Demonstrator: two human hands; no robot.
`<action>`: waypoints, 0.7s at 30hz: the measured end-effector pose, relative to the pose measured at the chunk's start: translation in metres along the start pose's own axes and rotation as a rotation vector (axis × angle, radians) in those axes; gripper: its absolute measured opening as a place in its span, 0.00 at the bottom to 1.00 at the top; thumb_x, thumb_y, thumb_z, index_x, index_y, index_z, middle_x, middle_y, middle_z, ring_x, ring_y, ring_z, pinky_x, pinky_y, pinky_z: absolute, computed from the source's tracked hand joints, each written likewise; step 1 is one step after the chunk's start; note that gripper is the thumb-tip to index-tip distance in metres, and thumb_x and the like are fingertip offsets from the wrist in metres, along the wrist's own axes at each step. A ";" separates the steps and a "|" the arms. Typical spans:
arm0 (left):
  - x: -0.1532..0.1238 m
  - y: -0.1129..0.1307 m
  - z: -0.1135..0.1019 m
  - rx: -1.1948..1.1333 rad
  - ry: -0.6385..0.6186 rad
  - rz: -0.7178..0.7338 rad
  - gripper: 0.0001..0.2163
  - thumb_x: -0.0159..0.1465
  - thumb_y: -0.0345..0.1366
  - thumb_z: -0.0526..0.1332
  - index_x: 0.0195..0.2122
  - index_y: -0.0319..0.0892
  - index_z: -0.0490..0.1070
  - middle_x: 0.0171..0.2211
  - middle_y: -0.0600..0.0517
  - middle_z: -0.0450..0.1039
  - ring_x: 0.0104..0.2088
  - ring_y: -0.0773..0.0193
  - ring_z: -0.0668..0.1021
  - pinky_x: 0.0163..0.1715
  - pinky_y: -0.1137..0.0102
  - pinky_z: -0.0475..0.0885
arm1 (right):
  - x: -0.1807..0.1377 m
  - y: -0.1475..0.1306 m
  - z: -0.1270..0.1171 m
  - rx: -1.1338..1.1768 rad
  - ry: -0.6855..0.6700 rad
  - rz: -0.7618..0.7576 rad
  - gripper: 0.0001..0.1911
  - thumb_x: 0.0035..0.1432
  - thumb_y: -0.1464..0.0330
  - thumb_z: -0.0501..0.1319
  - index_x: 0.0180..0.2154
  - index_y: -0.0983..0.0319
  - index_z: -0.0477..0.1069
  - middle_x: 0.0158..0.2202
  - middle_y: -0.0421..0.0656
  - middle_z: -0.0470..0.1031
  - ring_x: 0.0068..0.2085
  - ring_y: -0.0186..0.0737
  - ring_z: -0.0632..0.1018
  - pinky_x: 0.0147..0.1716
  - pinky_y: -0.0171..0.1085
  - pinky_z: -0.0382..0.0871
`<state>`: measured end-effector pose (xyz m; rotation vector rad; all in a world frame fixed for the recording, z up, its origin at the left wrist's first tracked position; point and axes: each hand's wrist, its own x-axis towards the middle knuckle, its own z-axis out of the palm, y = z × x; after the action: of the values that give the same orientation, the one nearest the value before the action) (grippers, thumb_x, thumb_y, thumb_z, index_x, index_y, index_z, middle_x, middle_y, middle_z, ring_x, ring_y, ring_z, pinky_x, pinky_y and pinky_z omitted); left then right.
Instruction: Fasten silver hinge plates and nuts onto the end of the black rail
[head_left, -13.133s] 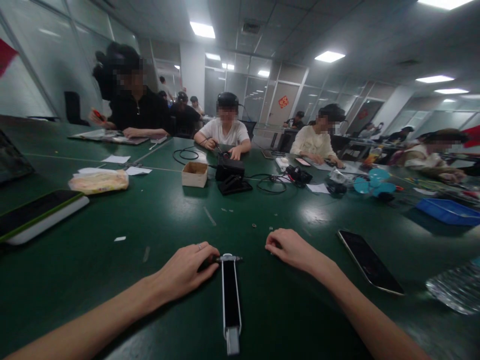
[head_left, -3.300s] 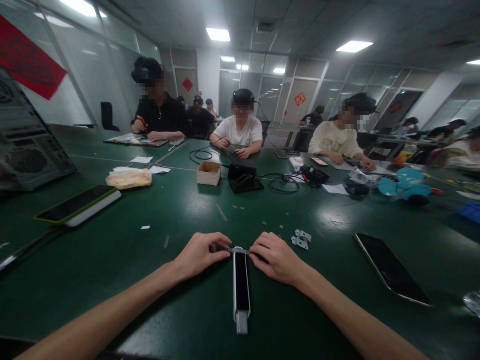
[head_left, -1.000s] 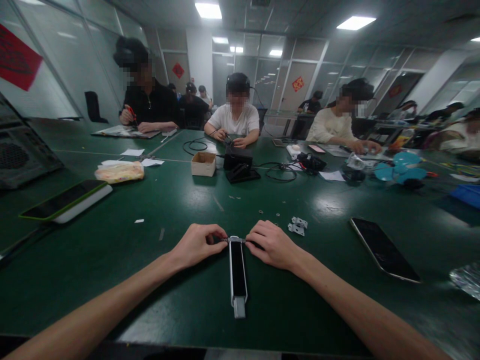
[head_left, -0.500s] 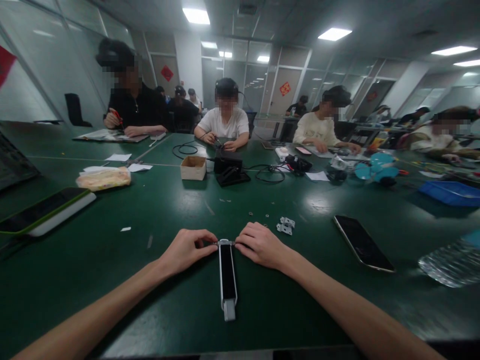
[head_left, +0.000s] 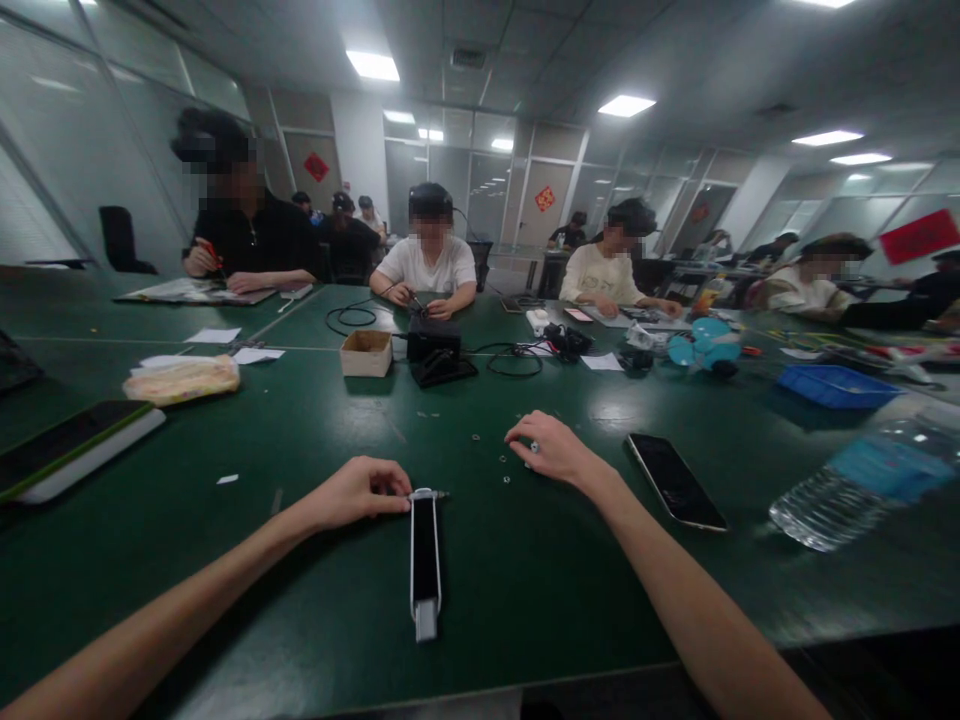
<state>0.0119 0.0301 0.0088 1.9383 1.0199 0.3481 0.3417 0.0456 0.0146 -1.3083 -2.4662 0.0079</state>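
A long black bar with white edges (head_left: 424, 552) lies on the green table (head_left: 525, 580), pointing away from me. My left hand (head_left: 352, 492) rests beside the bar's far end, its fingers pinched on the small metal pin there. My right hand (head_left: 553, 452) is farther out and to the right, fingers curled over a small light metal bracket (head_left: 534, 447) that only partly shows. Tiny washers (head_left: 504, 470) lie scattered between the two hands.
A dark phone (head_left: 675, 480) lies right of my right hand, a water bottle (head_left: 862, 482) on its side beyond it. A blue tray (head_left: 836, 385), cardboard box (head_left: 366, 352), black device with cables (head_left: 436, 358) and white-green tablet (head_left: 71, 450) surround. Several people sit across the table.
My right hand has left the bar's far end and moved forward and right onto the spot where the metal brackets lay. My left hand stays at the bar. The camera has turned right.
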 end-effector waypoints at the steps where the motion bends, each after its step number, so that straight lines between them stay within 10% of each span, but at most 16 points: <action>1: 0.004 0.000 -0.004 -0.042 -0.064 -0.012 0.15 0.54 0.45 0.65 0.35 0.38 0.73 0.29 0.53 0.72 0.26 0.66 0.72 0.24 0.75 0.65 | 0.000 -0.002 0.002 -0.003 -0.045 -0.001 0.07 0.60 0.70 0.59 0.38 0.61 0.76 0.38 0.45 0.76 0.40 0.41 0.73 0.41 0.41 0.67; 6: 0.015 0.004 -0.016 -0.086 -0.242 -0.094 0.18 0.51 0.47 0.68 0.35 0.38 0.72 0.29 0.53 0.72 0.21 0.70 0.69 0.16 0.78 0.60 | 0.003 -0.015 0.009 -0.036 -0.169 0.037 0.08 0.60 0.66 0.59 0.39 0.61 0.76 0.38 0.45 0.76 0.41 0.42 0.74 0.41 0.40 0.67; 21: 0.005 0.009 -0.009 -0.120 -0.140 -0.059 0.18 0.54 0.47 0.65 0.36 0.36 0.73 0.27 0.53 0.71 0.21 0.71 0.68 0.19 0.77 0.61 | 0.029 -0.039 0.026 -0.145 -0.067 0.079 0.13 0.64 0.68 0.55 0.47 0.63 0.72 0.45 0.49 0.73 0.46 0.45 0.71 0.43 0.42 0.65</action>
<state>0.0142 0.0369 0.0202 1.7944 0.9413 0.2313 0.2876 0.0509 0.0055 -1.4881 -2.5097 -0.1119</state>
